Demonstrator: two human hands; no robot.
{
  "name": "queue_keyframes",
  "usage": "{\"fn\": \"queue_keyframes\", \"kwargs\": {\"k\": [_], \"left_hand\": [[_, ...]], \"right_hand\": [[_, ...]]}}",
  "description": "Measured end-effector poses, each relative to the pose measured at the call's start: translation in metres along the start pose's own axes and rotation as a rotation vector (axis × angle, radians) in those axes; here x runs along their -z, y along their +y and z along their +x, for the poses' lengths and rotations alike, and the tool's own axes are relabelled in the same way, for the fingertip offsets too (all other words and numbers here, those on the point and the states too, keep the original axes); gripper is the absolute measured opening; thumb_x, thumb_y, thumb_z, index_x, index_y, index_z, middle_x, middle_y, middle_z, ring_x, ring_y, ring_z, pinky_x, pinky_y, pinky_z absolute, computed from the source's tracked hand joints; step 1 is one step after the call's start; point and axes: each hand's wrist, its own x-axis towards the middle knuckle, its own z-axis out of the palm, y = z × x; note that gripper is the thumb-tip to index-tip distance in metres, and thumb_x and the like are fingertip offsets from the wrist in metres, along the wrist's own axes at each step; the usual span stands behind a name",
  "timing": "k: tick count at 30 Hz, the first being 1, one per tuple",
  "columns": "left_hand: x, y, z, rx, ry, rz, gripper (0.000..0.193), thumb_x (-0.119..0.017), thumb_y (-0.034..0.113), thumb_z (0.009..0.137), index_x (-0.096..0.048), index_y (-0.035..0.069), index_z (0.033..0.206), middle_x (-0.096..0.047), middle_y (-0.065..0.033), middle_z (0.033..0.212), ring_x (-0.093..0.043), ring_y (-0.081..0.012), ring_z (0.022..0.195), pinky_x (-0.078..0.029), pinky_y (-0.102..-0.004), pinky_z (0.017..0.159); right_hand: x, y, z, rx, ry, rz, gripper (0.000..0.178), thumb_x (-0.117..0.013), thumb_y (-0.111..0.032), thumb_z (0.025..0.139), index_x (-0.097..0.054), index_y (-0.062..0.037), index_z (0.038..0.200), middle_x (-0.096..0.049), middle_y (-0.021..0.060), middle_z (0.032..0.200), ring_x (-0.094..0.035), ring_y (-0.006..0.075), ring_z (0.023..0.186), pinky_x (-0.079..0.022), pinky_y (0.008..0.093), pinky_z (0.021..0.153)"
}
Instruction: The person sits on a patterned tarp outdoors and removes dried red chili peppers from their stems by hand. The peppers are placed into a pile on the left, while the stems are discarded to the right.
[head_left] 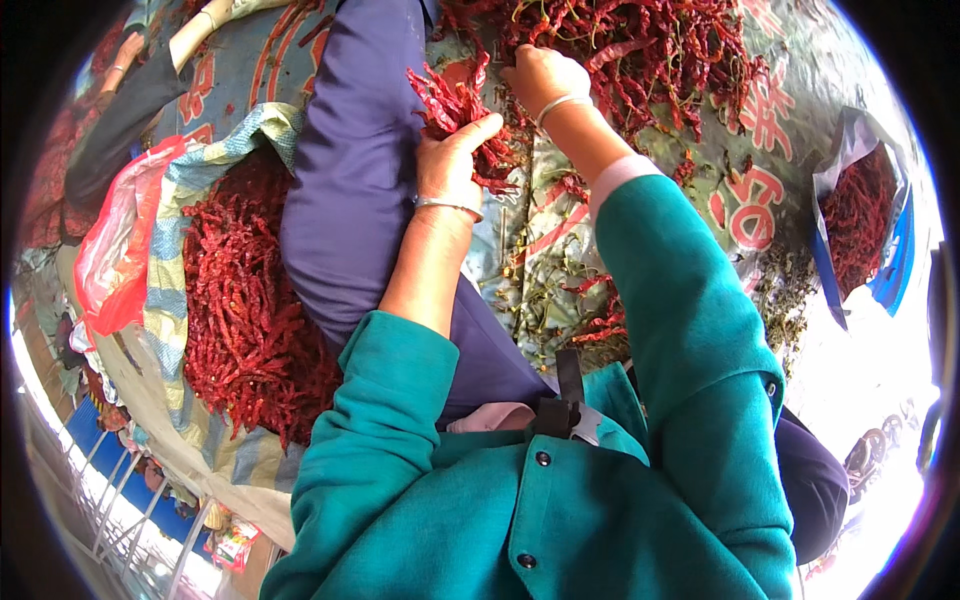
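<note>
- Dried red chillies (pixel 455 105) are gathered as a small bunch in the left hand (pixel 450 160), fingers curled round the stalk ends and the thumb stretched across the top; a metal bangle (pixel 450 206) sits at that wrist.
- That bunch is held above the printed plastic sheet (pixel 760 190), toward its far edge, just short of the large chilli heap (pixel 640 50) spread along that edge.
- The right hand (pixel 545 75) is laid knuckles-up on the near fringe of the heap, fingers bent down into the pods; whether a pod is pinched cannot be told, since the fingertips are hidden.
- The step in hand is judged to be picking: pods are being drawn singly from the heap and added to the bunch.
- The next move would call for a pod to be carried across to the left hand, whose grip would need loosening just enough to admit it without the bunch spilling.
- Loose stalks and scraps (pixel 545 300) are scattered over the sheet's middle.
- A full striped sack of chillies (pixel 250 300) lies beyond the sheet's left edge, and a smaller open bag (pixel 860 220) is set at its right edge.
</note>
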Motion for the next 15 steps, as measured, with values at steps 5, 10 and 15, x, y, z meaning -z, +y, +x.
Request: {"fn": "queue_keyframes", "kwargs": {"k": [5, 10, 15], "left_hand": [[0.007, 0.001, 0.004, 0.029, 0.037, 0.007, 0.023, -0.065, -0.005, 0.072, -0.060, -0.001, 0.094, -0.063, -0.0080, 0.079, -0.062, -0.0196, 0.067, -0.051, -0.0315, 0.063], [0.010, -0.005, 0.003, 0.000, 0.064, 0.001, 0.021, -0.068, -0.002, 0.073, -0.061, 0.003, 0.092, -0.063, -0.0064, 0.081, -0.061, -0.0185, 0.065, -0.051, -0.0315, 0.059], [0.004, -0.002, -0.002, 0.024, 0.017, 0.037, 0.024, -0.071, -0.001, 0.070, -0.063, 0.003, 0.093, -0.064, -0.0064, 0.084, -0.062, -0.0180, 0.069, -0.051, -0.0309, 0.064]], "right_hand": [[-0.005, -0.005, 0.000, 0.000, -0.039, -0.071, 0.017, -0.052, -0.015, 0.080, -0.066, -0.0085, 0.088, -0.066, 0.0138, 0.089, -0.064, 0.0311, 0.084, -0.052, 0.0382, 0.071], [-0.005, 0.013, -0.029, -0.029, 0.082, 0.197, 0.018, -0.056, -0.016, 0.076, -0.066, -0.0036, 0.085, -0.067, 0.0144, 0.083, -0.065, 0.0274, 0.073, -0.051, 0.0357, 0.066], [0.007, 0.009, -0.082, -0.027, -0.098, 1.086, 0.018, -0.063, -0.012, 0.074, -0.065, 0.0018, 0.084, -0.063, 0.0063, 0.065, -0.055, 0.0092, 0.062, -0.047, 0.0256, 0.058]]}}
